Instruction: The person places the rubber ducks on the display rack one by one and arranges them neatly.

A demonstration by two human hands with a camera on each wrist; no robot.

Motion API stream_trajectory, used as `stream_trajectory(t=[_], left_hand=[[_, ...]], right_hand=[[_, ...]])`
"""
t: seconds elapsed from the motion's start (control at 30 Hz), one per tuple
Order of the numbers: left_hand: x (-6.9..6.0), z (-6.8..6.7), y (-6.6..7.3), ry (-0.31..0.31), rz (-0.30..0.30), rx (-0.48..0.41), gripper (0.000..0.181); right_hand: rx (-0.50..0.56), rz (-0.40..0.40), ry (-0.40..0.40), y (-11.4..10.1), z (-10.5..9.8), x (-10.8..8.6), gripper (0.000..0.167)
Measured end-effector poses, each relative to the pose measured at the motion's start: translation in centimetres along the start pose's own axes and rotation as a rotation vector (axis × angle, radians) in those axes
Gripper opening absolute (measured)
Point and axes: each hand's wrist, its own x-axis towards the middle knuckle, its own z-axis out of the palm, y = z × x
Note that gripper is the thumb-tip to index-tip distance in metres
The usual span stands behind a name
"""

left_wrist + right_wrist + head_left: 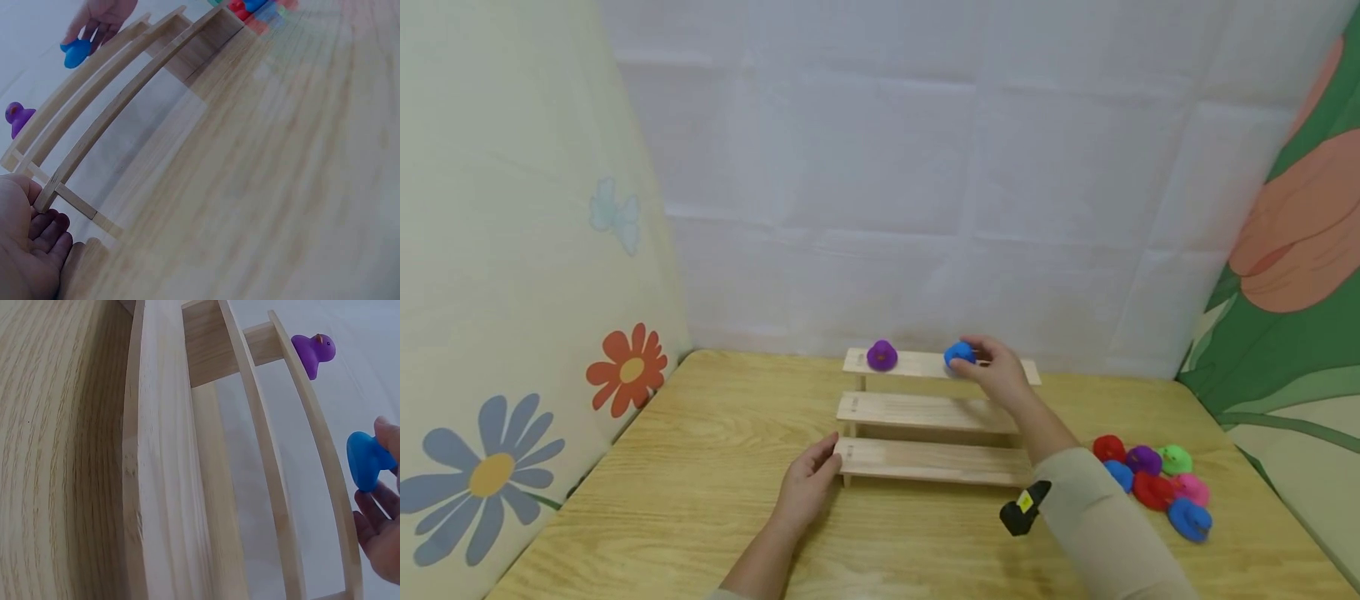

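Note:
A three-tier wooden step shelf (936,461) stands on the table. On the left of its top tier sits a purple rubber duck (882,356). My right hand (1000,375) pinches a blue rubber duck (959,357) between thumb and fingers at the top tier, right of the purple one. In the right wrist view, a narrow gap shows between this blue duck (365,461) and the top board (319,425). At the left end of the lowest tier, my left hand (807,482) grips the board's end, with the thumb and fingers on either side of it in the left wrist view.
On the right of the table (700,500) lies a cluster of several rubber ducks, among them a red duck (1153,491), a green duck (1176,459), a pink duck (1191,490) and a blue duck (1191,520). A white cloth (880,167) hangs behind, with flower-patterned panels at both sides.

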Motion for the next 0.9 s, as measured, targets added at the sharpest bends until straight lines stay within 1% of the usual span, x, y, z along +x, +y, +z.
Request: stream_trajectory(t=[0.37,0.47,0.77,0.9], left_hand=[[-0.1,0.0,0.1,0.004,-0.004,-0.005,0.045],[-0.1,0.0,0.1,0.004,-0.002,-0.003,0.044],[-0.1,0.0,0.0,0.003,-0.003,-0.010,0.045],[0.0,0.0,0.0,-0.001,-0.002,-0.020,0.045]], right_hand=[[-0.039,-0.025,-0.005,-0.3,1.2,0.5,0.054],[-0.030,-0.023,-0.004,-0.3,1.4,0.6,0.053],[-0.056,0.001,-0.007,-0.3,2.0,0.8,0.055],[-0.056,-0.004,-0.011,-0.4,2.1,0.7,0.056]])
